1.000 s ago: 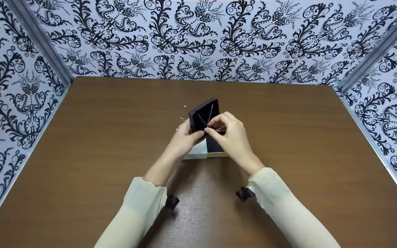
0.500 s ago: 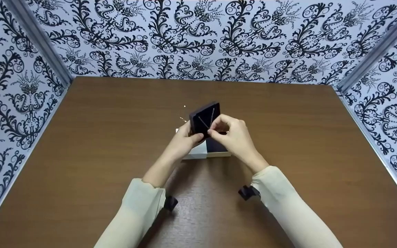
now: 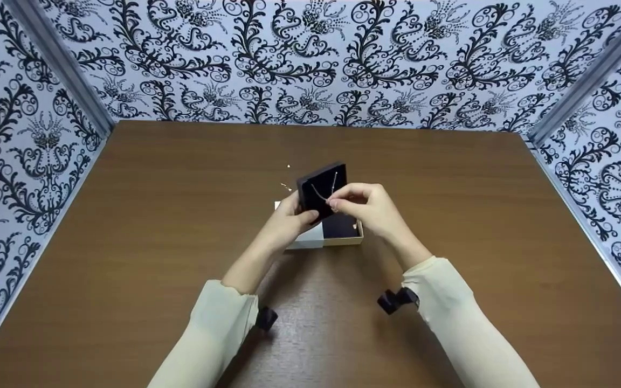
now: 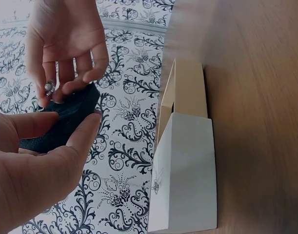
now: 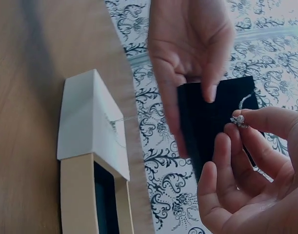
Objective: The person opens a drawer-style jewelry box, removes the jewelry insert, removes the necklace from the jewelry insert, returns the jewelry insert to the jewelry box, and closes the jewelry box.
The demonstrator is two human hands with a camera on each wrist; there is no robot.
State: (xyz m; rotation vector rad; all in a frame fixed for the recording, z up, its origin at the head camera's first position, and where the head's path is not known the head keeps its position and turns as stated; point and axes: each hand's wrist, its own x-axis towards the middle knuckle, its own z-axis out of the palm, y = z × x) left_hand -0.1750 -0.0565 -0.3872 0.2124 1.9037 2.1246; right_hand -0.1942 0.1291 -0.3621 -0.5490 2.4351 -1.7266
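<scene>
My left hand [image 3: 286,220] grips a flat black jewellery pad [image 5: 202,117] by its edge and holds it tilted above the table. A fine necklace chain [image 3: 318,192] runs in a V down the pad's dark face. Thumb and fingertips of my right hand [image 3: 372,210] pinch the necklace's sparkling pendant [image 5: 238,120] in front of the pad. Under the hands lies a jewellery box: a white sleeve [image 3: 310,237] with a beige drawer [image 3: 343,242] slid partly out on the right. Dark lining shows inside the drawer.
A second small sparkling piece [image 5: 113,125] with a thin chain lies on the white sleeve. Tiny shiny bits [image 3: 286,187] show beyond my left hand. The brown table [image 3: 154,242] is bounded by patterned walls [image 3: 310,59] at the back and sides.
My right hand has drawn a little to the right, pulling the pendant slightly off the pad's face. The pad has sunk slightly, and more of the drawer shows.
</scene>
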